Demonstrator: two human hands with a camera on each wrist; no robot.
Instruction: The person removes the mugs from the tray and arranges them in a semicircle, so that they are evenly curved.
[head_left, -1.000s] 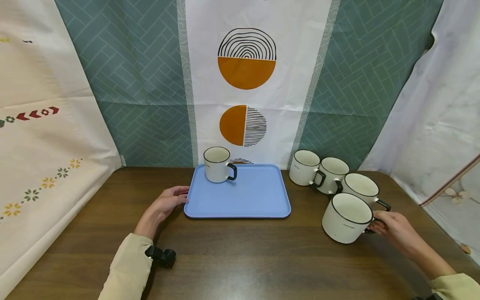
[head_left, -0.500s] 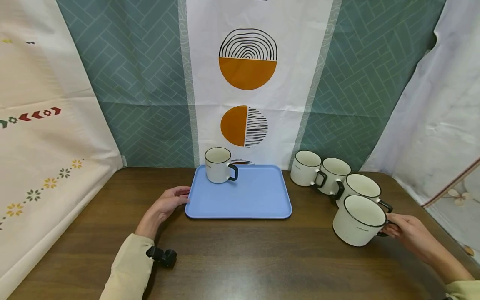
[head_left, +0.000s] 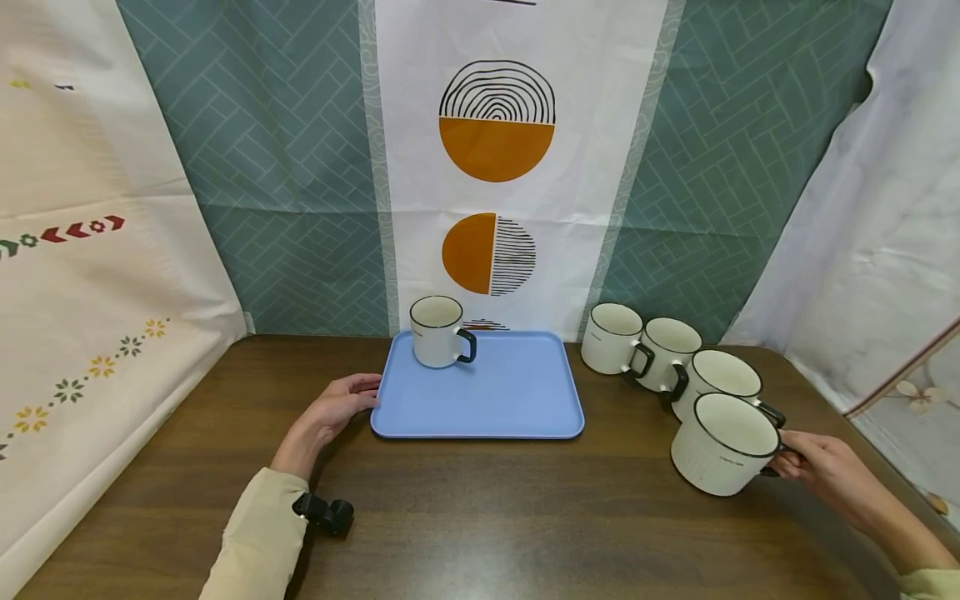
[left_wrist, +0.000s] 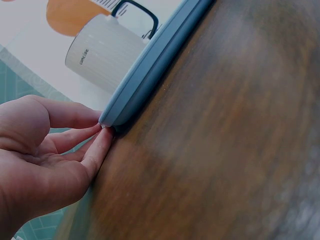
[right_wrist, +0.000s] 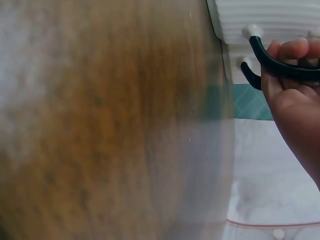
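Observation:
My left hand (head_left: 337,408) is at the left edge of a blue tray (head_left: 517,400), with thumb and fingertips pinching its rim (left_wrist: 112,117) in the left wrist view. A white enamel-style mug (head_left: 437,337) with black rim and handle stands on the tray's back left part. At the right, my right hand (head_left: 825,471) grips a like mug (head_left: 712,462) by its black handle (right_wrist: 290,71), fingers curled through it. This mug is the front one of the right-hand group and partly hides the mug (head_left: 723,371) behind it.
Two more white mugs (head_left: 611,337) stand behind, close together near the table's back edge, handles to the right. The wooden table (head_left: 480,517) ends at hanging cloths: a patterned green and white cloth (head_left: 307,167) behind, pale ones at both sides.
The right hand and its mug have moved a little to the right and toward the front, slowing lately. The left hand and tray stay in place.

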